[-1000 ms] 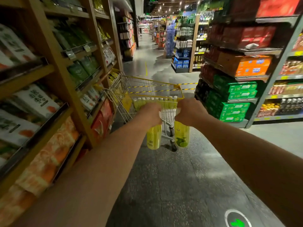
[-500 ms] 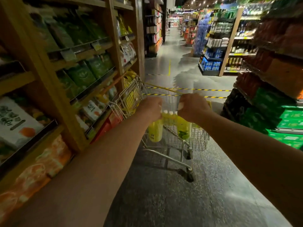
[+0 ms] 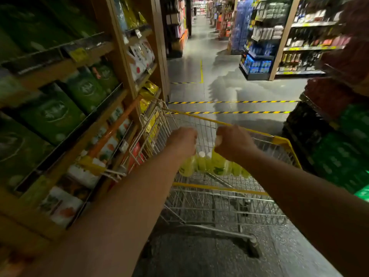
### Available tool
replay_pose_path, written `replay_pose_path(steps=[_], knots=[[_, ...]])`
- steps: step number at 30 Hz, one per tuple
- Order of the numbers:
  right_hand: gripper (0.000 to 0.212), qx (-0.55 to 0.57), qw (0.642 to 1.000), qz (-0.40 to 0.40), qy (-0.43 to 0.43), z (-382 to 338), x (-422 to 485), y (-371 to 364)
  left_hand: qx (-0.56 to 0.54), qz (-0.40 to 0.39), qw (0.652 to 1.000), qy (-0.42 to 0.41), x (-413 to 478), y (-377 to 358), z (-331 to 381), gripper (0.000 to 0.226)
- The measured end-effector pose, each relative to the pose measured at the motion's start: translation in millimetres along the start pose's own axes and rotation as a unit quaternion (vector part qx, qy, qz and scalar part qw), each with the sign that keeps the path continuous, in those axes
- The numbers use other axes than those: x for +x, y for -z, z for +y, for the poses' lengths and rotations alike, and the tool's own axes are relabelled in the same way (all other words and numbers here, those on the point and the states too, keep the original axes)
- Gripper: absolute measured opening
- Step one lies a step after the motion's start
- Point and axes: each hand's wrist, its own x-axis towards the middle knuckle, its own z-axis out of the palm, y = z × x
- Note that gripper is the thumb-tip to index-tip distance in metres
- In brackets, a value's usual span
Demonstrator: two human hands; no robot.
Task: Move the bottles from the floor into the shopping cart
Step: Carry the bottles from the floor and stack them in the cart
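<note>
Bottles (image 3: 217, 164), yellow-green plastic, just cleared yellow wire shopping cart (image 3: 279, 139) rim, below my fingers (image 3: 218, 139); L hand (image 3: 184, 140), R hand (image 3: 233, 142) clench one each; release next.

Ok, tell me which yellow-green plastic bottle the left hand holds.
The leftmost yellow-green bottle, hanging below the left hand; its neighbour hangs from the right hand.

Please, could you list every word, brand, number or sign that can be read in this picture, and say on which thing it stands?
No text here can be read with certainty.
green packages on the left shelf: pale emblem, blurred.
yellow shelf tag: blurred.
yellow-green bottles: label print blurred.
blue packs far down the aisle: too small.
</note>
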Motion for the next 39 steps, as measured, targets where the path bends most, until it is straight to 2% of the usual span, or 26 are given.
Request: replay_pose_path(steps=[4,10,18,24,32,39], knots=[[0.024,-0.011,0.998,-0.052,0.015,11.5,72.1,-58.8,-0.009,-0.038,0.999,0.025,77.1,-45.7,-31.1,0.039],[0.029,-0.005,0.990,-0.136,0.046,38.8,167.8,-160.8,-0.021,-0.073,0.996,0.053,179.6,-127.5,-76.9,0.034],[0.040,-0.002,0.971,-0.237,0.025,70.9,233.0,-291.9,-0.021,-0.118,0.990,0.079,260.0,-242.1,-134.0,0.038],[0.041,-0.002,0.965,-0.260,0.019,76.0,253.3,-363.3,-0.030,-0.145,0.986,0.081,287.8,-305.3,-173.5,0.045],[0.037,0.018,0.969,-0.244,0.018,76.5,268.5,-412.2,-0.054,-0.135,0.988,0.056,313.7,-339.9,-191.5,0.032],[0.036,0.015,0.972,-0.232,0.034,80.5,273.9,-435.8,-0.025,-0.117,0.992,0.027,315.1,-354.0,-205.7,0.049]])
